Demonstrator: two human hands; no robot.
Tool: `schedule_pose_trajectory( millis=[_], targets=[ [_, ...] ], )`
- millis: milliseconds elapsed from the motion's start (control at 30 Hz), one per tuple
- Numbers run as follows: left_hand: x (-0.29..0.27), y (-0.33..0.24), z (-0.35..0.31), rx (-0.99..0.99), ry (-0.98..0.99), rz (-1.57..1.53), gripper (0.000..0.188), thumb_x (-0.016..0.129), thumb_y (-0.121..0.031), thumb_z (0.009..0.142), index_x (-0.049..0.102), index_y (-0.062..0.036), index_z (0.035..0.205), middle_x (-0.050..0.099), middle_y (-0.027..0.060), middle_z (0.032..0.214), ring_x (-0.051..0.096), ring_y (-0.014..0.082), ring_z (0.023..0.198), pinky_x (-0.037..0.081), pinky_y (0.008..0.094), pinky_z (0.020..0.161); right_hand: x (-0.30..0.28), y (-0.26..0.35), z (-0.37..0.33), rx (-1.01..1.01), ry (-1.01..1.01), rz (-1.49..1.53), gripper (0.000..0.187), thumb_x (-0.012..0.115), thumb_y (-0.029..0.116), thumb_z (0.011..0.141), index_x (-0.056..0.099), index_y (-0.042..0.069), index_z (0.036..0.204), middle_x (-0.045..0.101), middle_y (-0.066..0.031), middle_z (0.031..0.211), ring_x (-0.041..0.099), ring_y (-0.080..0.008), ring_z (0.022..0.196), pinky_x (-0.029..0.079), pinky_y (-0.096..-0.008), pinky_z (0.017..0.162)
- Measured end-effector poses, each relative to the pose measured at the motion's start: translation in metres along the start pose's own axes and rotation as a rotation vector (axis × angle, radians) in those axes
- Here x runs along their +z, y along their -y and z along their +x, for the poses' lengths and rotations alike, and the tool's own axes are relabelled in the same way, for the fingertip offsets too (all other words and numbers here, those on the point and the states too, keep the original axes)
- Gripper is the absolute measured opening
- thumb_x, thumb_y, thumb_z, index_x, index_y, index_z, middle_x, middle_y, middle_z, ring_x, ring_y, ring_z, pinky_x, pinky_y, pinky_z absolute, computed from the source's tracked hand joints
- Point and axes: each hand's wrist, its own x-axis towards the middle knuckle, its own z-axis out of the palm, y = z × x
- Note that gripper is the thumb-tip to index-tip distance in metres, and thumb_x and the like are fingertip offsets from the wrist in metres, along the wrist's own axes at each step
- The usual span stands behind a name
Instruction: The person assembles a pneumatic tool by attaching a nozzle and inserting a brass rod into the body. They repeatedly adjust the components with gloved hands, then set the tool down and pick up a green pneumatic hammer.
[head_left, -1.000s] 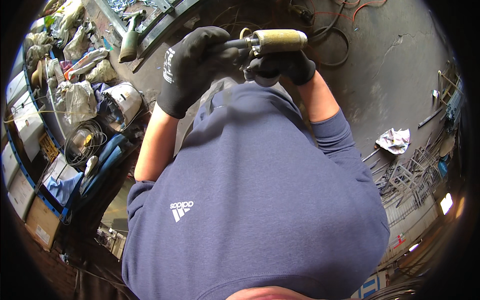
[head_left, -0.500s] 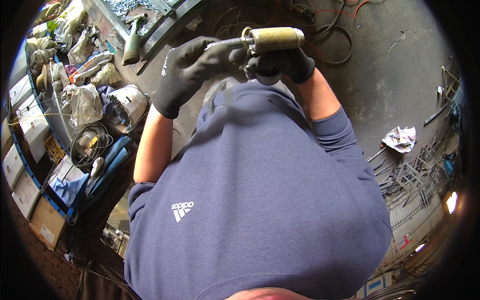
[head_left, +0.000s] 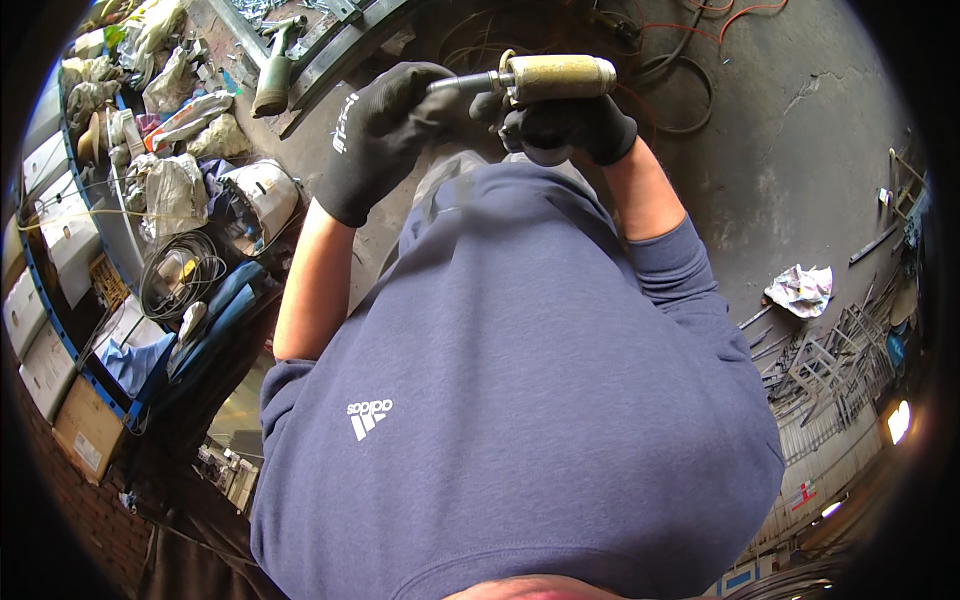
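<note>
In front of my body I hold a hand tool with a thick yellowish cylinder (head_left: 560, 77) and a thin grey metal shaft (head_left: 465, 83) running left from it; its exact kind I cannot make out. My right hand (head_left: 565, 130), in a black glove, grips the tool from below the cylinder. My left hand (head_left: 385, 125), also gloved in black, is closed at the shaft's far left end, its fingertips partly blurred. A ring-like piece (head_left: 506, 62) sits where shaft meets cylinder.
Upper left, a green cylindrical tool (head_left: 271, 88) leans by a metal frame (head_left: 345, 60) near scattered small fasteners. A rack (head_left: 60, 335) of boxes, bags and a coiled cable (head_left: 183, 275) stands left. Hoses (head_left: 690, 100) lie on the floor; crumpled paper (head_left: 802, 290) and metal bars (head_left: 820, 360) are right.
My left hand has shifted slightly up, staying at the shaft's end. The tool and my right hand have moved a little to the right. The surroundings have shifted slightly in the view.
</note>
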Motion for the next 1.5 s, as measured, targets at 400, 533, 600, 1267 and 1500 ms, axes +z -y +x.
schedule_pose_trajectory(
  millis=[400,533,600,1267,1500],
  targets=[
    [0.003,-0.004,-0.002,0.011,-0.033,-0.044,0.052,0.063,-0.048,0.108,0.069,-0.0006,0.128,0.068,0.0034,0.104,0.065,0.0102,0.082,0.054,0.0258,0.072,-0.001,-0.006,0.007,-0.148,-0.022,-0.121,0.030,0.081,0.011,0.088,0.072,0.007,0.117,0.074,-0.0025,0.088,0.068,-0.0123,0.077,0.058,-0.0315,0.073],
    [-0.001,-0.003,-0.002,-0.282,0.009,-0.069,0.031,0.070,-0.023,0.105,0.068,-0.0018,0.127,0.075,0.0100,0.109,0.073,0.0180,0.097,0.060,0.0338,0.084,0.002,0.003,0.003,-0.116,-0.003,-0.082,0.026,0.080,0.010,0.090,0.073,0.007,0.114,0.071,-0.0001,0.082,0.064,-0.0077,0.070,0.056,-0.0280,0.065],
    [-0.001,-0.003,0.000,0.000,-0.002,0.152,0.029,0.071,-0.022,0.105,0.070,-0.0013,0.124,0.075,0.0093,0.110,0.073,0.0183,0.095,0.059,0.0326,0.083,0.003,0.006,0.001,-0.115,-0.016,-0.088,0.023,0.079,0.011,0.090,0.073,0.007,0.112,0.071,0.0007,0.081,0.063,-0.0071,0.069,0.055,-0.0274,0.064],
    [0.004,-0.017,0.001,-0.058,0.049,-0.117,0.024,0.062,-0.021,0.109,0.069,-0.0018,0.122,0.071,0.0072,0.098,0.064,0.0086,0.074,0.051,0.0238,0.064,-0.004,-0.004,-0.001,-0.214,-0.016,-0.051,0.028,0.085,0.015,0.090,0.072,0.007,0.113,0.077,-0.0020,0.094,0.071,-0.0114,0.085,0.059,-0.0320,0.084],
    [0.005,-0.023,0.008,-0.377,0.251,-0.465,0.051,0.053,-0.052,0.111,0.074,-0.0050,0.110,0.062,-0.0014,0.074,0.051,0.0048,0.056,0.041,0.0228,0.052,-0.013,-0.011,-0.003,-0.207,0.012,-0.206,0.033,0.088,0.019,0.089,0.075,0.008,0.117,0.078,-0.0031,0.099,0.073,-0.0149,0.092,0.059,-0.0328,0.086]
  ],
)
